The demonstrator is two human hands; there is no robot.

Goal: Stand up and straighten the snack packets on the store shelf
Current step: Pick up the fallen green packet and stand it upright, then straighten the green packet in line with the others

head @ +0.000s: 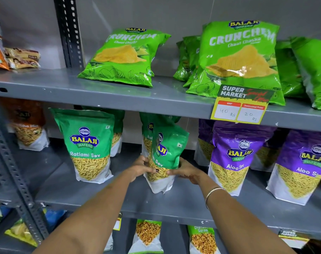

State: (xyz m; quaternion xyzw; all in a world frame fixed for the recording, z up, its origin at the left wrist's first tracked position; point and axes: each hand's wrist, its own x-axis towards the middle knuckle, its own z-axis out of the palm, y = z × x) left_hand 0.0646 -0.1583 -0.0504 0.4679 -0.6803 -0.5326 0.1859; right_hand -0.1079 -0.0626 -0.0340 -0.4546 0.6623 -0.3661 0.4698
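A green Ratlami Sev packet (165, 153) stands on the middle shelf (183, 200), twisted so its front faces left, top crumpled. My left hand (139, 166) grips its left side and my right hand (188, 171) grips its right side, low on the pouch. Another green Ratlami Sev packet (88, 143) stands upright to the left, front facing out. More green packets stand behind both. Purple Aloo Sev packets (234, 156) stand upright to the right. On the top shelf a green Crunchem bag (125, 55) lies leaning back, and another Crunchem bag (240, 57) leans nearly upright.
A yellow price tag (238, 109) hangs from the top shelf edge (119, 101). A slotted grey upright (15, 173) runs down the left. An orange-topped packet (27, 129) stands at far left. Several packets stand on the lowest shelf. Small brown packs (22, 57) lie at top left.
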